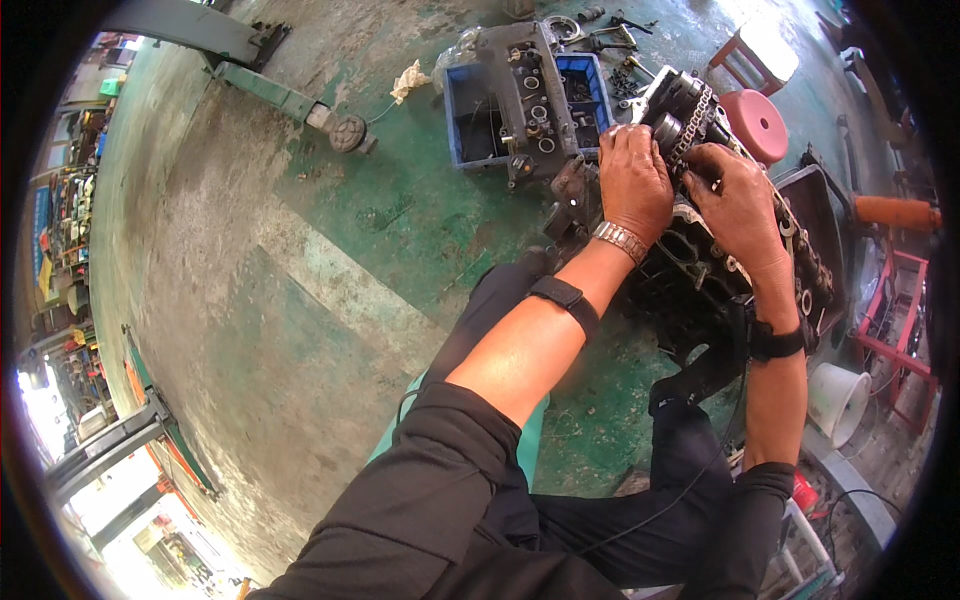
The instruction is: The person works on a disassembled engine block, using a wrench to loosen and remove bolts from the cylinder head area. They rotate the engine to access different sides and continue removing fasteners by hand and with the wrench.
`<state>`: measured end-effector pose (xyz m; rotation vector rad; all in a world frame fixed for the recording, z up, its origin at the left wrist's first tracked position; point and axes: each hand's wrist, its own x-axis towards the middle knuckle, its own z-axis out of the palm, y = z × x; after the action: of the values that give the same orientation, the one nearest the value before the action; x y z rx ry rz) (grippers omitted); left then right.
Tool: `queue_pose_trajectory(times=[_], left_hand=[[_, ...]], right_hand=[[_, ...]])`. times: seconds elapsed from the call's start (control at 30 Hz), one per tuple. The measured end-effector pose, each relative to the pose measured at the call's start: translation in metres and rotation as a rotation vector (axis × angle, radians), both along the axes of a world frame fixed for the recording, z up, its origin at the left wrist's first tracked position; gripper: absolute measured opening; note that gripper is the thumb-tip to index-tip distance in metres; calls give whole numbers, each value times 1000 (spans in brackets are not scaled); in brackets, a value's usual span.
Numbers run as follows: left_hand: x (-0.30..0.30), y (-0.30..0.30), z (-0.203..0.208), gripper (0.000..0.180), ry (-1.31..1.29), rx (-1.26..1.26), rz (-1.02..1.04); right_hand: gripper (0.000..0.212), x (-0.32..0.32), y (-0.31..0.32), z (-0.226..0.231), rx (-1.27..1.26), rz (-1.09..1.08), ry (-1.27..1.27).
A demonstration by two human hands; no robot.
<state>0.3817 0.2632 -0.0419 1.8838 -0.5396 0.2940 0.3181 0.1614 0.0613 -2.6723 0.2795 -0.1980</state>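
Observation:
Before me stands an engine block [690,262] with round bores, its metal dark and oily. A timing chain [700,118] runs over the far end, beside a dark round part [667,130]. My left hand [637,182], with a metal watch on the wrist, rests over the engine's left edge; its fingers are bent down close together against the round part, their tips hidden. From the right, my right hand [735,205] reaches to the chain's lower run. Its thumb and curled fingers close at the chain, though the exact contact is partly hidden.
Beyond the engine, a blue crate [455,120] of parts has a cylinder head cover [515,75] lying across it. A pink round stool [755,125] and a wooden-legged stool [750,60] stand far right. A white bucket [838,403] sits at right, and a green lift arm [290,98] extends at far left.

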Motion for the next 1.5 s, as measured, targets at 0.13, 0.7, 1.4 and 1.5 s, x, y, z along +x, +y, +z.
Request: queue_pose_trajectory(times=[0.13, 0.7, 1.4, 1.5], left_hand=[[-1, 2, 2, 16, 25, 13, -16], [1, 0, -3, 16, -11, 6, -1], [0, 0, -3, 16, -1, 10, 3], [0, 0, -2, 16, -6, 9, 2]], right_hand=[[28, 3, 4, 5, 6, -126, 145], [31, 0, 2, -2, 48, -85, 36], [30, 3, 1, 0, 25, -51, -6], [29, 0, -1, 5, 149, -95, -13]])
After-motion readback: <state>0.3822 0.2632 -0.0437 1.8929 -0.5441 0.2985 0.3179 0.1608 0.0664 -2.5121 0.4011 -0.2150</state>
